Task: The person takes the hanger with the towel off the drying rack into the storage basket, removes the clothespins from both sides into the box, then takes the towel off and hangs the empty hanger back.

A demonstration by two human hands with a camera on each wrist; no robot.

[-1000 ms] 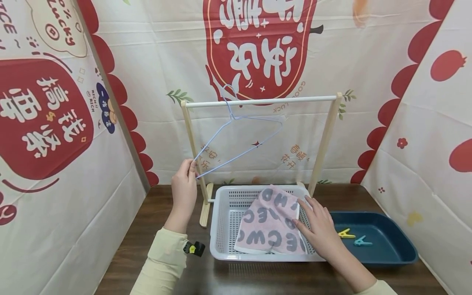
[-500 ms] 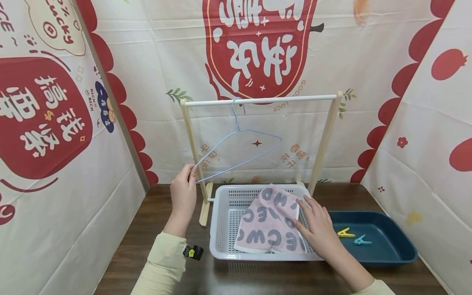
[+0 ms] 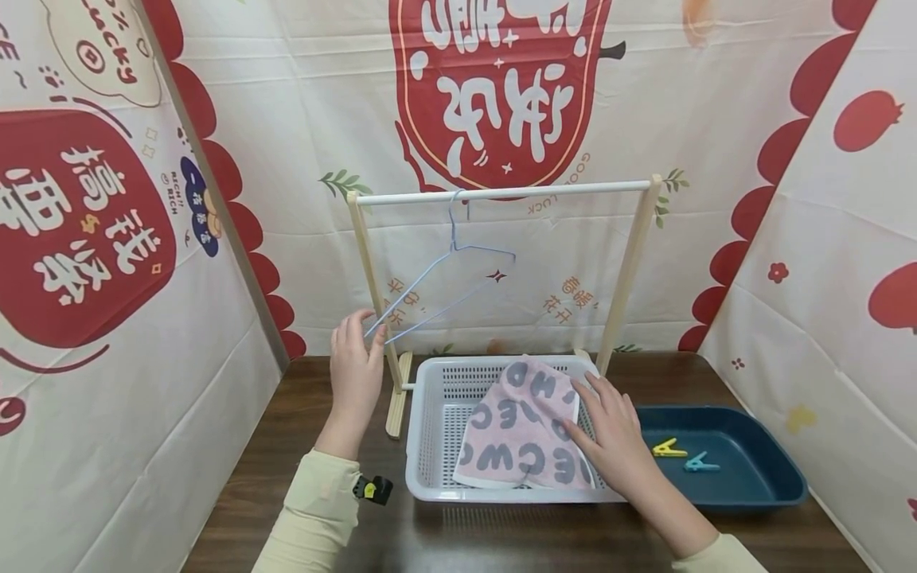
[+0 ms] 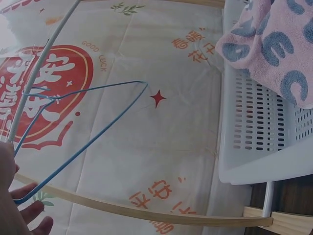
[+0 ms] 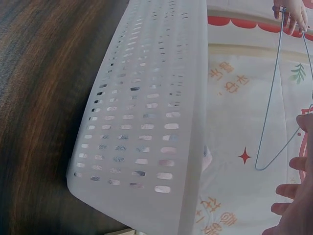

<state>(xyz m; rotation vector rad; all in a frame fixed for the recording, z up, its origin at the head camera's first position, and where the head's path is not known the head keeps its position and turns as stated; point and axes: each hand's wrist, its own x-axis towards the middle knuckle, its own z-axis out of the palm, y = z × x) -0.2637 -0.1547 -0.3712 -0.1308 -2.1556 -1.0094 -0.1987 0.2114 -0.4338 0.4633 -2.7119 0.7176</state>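
A thin blue wire hanger (image 3: pixel 453 245) hangs by its hook from the white rail (image 3: pixel 559 191) of a small wooden-post rack. Its left corner lies between the thumb and fingers of my left hand (image 3: pixel 354 370), which are spread apart around the wire. In the left wrist view the loosened fingers show beside that corner. My right hand (image 3: pixel 612 430) is at the right side of the white basket (image 3: pixel 494 496), fingers extended toward the edge of a pink towel (image 3: pixel 519 430) with grey letters. The towel lies bunched inside the basket.
A dark blue tray (image 3: pixel 759 485) stands right of the basket, holding a yellow clothespin (image 3: pixel 669 449) and a teal clothespin (image 3: pixel 700 462). The rack's left foot (image 3: pixel 399 406) sits beside the basket on the brown table (image 3: pixel 286 446). Printed cloth walls enclose the back and sides.
The hanger's hook came down onto the rail, and the hanger has since turned, its right end swinging. My left thumb and fingers have parted from their grip. The right hand stays by the towel.
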